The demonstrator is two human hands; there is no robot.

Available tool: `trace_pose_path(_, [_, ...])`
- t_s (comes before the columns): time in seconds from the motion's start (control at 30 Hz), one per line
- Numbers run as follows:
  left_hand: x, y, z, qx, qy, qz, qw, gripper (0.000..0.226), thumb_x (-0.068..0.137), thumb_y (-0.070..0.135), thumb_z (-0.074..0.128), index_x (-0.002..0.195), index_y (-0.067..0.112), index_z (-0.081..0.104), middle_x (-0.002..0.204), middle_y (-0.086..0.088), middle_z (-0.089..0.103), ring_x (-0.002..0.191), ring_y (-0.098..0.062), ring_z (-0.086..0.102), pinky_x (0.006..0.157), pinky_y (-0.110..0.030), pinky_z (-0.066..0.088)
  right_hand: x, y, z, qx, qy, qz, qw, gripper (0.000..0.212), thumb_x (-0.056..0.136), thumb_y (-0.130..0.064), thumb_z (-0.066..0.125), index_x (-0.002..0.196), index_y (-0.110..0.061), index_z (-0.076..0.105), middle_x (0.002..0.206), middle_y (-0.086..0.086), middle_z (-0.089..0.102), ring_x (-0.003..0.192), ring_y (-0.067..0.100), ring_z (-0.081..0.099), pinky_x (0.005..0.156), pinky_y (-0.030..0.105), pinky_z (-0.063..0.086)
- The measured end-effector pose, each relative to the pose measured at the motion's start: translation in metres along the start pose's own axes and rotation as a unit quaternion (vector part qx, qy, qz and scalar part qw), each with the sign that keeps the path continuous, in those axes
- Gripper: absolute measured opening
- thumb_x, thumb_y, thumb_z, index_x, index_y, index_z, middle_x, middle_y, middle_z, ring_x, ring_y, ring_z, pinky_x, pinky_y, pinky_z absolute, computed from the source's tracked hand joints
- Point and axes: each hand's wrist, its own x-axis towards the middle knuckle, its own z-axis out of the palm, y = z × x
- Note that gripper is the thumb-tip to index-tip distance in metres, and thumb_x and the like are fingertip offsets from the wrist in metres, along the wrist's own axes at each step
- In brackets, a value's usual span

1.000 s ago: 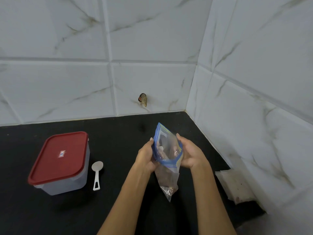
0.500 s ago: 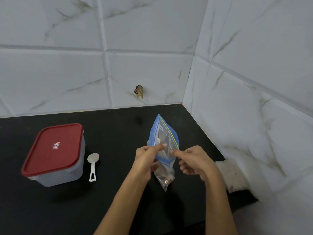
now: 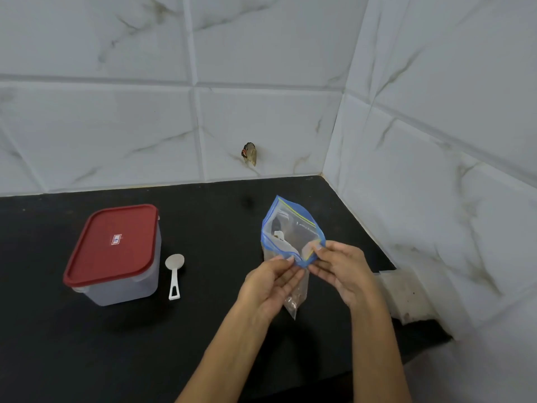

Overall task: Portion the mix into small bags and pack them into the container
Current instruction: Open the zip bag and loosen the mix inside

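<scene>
A clear zip bag [image 3: 292, 231] with a blue zip edge stands open-mouthed above the black counter [image 3: 203, 213], with some brownish mix in its bottom. My left hand [image 3: 268, 282] pinches the near lip of the bag's mouth. My right hand [image 3: 341, 269] pinches the same lip from the right side. A clear plastic container with a red lid [image 3: 113, 251] stands shut at the left. A white plastic spoon [image 3: 174, 274] lies on the counter just right of the container.
White marble-look tiled walls close the back and the right side, meeting in a corner. A small brown object [image 3: 250, 153] is stuck on the back wall. A pale flat packet [image 3: 406, 295] lies at the counter's right edge by the wall.
The bag's mouth has spread wider open. Both hands have shifted their pinch along the near lip of the bag, which stays in about the same place.
</scene>
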Motion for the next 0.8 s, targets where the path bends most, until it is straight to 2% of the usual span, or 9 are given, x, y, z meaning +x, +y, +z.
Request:
trace_pose_path(0.07, [0.0, -0.001, 0.0, -0.024, -0.008, -0.006, 1.0, 0.011, 0.088, -0.008, 0.052, 0.086, -0.004, 0.062, 0.066, -0.014, 0.069, 0.075, -0.022, 0.065, 0.074, -0.03, 0.056, 0.002, 0.003, -0.002, 0.078, -0.021, 0.029, 0.996, 0.023, 0.094, -0.005, 0.051, 0.116, -0.004, 0.059, 0.098, 0.015, 0.069, 0.086, 0.021, 0.068, 0.069, 0.03, 0.055])
trace_pose_path(0.13, [0.003, -0.001, -0.001, -0.046, -0.002, -0.007, 0.999, 0.013, 0.087, -0.007, 0.051, 0.082, -0.002, 0.062, 0.067, -0.012, 0.069, 0.075, -0.02, 0.063, 0.079, -0.029, 0.051, 0.001, 0.007, -0.002, 0.177, -0.042, 0.081, 0.98, 0.021, 0.095, -0.007, 0.046, 0.112, -0.007, 0.059, 0.089, 0.011, 0.071, 0.085, 0.021, 0.066, 0.07, 0.032, 0.052])
trace_pose_path(0.23, [0.005, -0.004, 0.001, -0.041, 0.0, -0.013, 0.999, 0.018, 0.086, -0.007, 0.044, 0.08, 0.001, 0.059, 0.063, -0.01, 0.066, 0.068, -0.017, 0.058, 0.069, -0.025, 0.046, -0.001, 0.013, 0.003, 0.241, -0.047, 0.155, 0.957, 0.026, 0.092, -0.011, 0.039, 0.098, -0.005, 0.063, 0.077, 0.01, 0.072, 0.083, 0.022, 0.062, 0.071, 0.032, 0.048])
trace_pose_path(0.33, [0.005, -0.009, 0.004, -0.021, -0.004, -0.025, 0.999, 0.024, 0.086, -0.008, 0.038, 0.078, 0.001, 0.058, 0.06, -0.01, 0.065, 0.062, -0.017, 0.055, 0.061, -0.025, 0.043, -0.001, 0.021, 0.008, 0.235, -0.034, 0.163, 0.958, 0.032, 0.086, -0.011, 0.037, 0.103, -0.003, 0.063, 0.082, 0.014, 0.07, 0.076, 0.02, 0.059, 0.064, 0.028, 0.044])
trace_pose_path(0.43, [0.004, -0.008, 0.002, -0.005, 0.014, -0.025, 1.0, 0.022, 0.085, -0.011, 0.042, 0.08, 0.002, 0.059, 0.063, -0.01, 0.066, 0.063, -0.016, 0.059, 0.055, -0.023, 0.051, -0.001, 0.02, 0.003, 0.166, 0.001, 0.111, 0.98, 0.029, 0.084, -0.013, 0.041, 0.101, -0.004, 0.062, 0.08, 0.012, 0.066, 0.07, 0.019, 0.058, 0.061, 0.028, 0.046])
trace_pose_path(0.53, [0.004, -0.005, 0.0, 0.01, 0.02, -0.01, 1.0, 0.028, 0.083, -0.018, 0.042, 0.085, 0.005, 0.058, 0.073, -0.012, 0.066, 0.068, -0.018, 0.061, 0.065, -0.025, 0.05, -0.002, 0.013, -0.005, 0.089, 0.015, 0.037, 0.995, 0.02, 0.088, -0.021, 0.05, 0.092, -0.007, 0.064, 0.075, 0.01, 0.066, 0.068, 0.018, 0.061, 0.061, 0.03, 0.051])
trace_pose_path(0.6, [0.005, -0.005, 0.0, 0.013, 0.019, -0.016, 1.0, 0.033, 0.082, -0.022, 0.039, 0.089, 0.005, 0.058, 0.072, -0.013, 0.066, 0.071, -0.021, 0.061, 0.068, -0.027, 0.051, -0.002, 0.013, -0.007, 0.062, 0.014, 0.019, 0.998, 0.017, 0.09, -0.019, 0.055, 0.094, -0.006, 0.065, 0.072, 0.009, 0.067, 0.067, 0.017, 0.063, 0.062, 0.029, 0.053])
trace_pose_path(0.67, [0.006, -0.006, 0.0, 0.005, 0.023, -0.032, 0.999, 0.031, 0.083, -0.022, 0.039, 0.089, 0.001, 0.059, 0.071, -0.016, 0.067, 0.074, -0.024, 0.062, 0.071, -0.028, 0.051, 0.0, 0.017, -0.007, 0.079, 0.005, 0.038, 0.996, 0.015, 0.093, -0.017, 0.053, 0.094, -0.006, 0.064, 0.072, 0.007, 0.068, 0.068, 0.016, 0.063, 0.063, 0.029, 0.052])
trace_pose_path(0.8, [0.006, -0.007, -0.001, 0.02, 0.036, -0.042, 0.998, 0.035, 0.085, -0.022, 0.031, 0.09, -0.002, 0.059, 0.083, -0.02, 0.063, 0.075, -0.026, 0.06, 0.069, -0.028, 0.048, 0.002, 0.027, -0.007, 0.17, -0.044, 0.121, 0.977, 0.026, 0.092, -0.02, 0.043, 0.103, -0.008, 0.063, 0.09, 0.01, 0.07, 0.085, 0.02, 0.062, 0.071, 0.032, 0.048])
